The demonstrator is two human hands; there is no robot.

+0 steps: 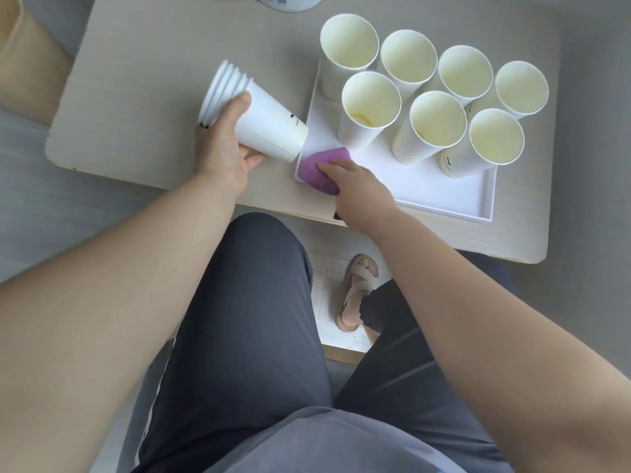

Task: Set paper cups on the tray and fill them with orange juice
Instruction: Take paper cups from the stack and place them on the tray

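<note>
My left hand (223, 150) wraps the cup stack (252, 114) tilted clear of the tray (444, 189); right hand (358, 191) fingers press the purple cloth (316, 169) on its near-left corner, wiping

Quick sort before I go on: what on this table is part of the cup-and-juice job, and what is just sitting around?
Part of the job:
- white tray
- seven upright paper cups on it
- stack of nested cups, tilted, in the left hand

Lying about:
- purple cloth at the tray's near-left corner, under the right hand
- white container at the table's far edge, mostly cut off
</note>
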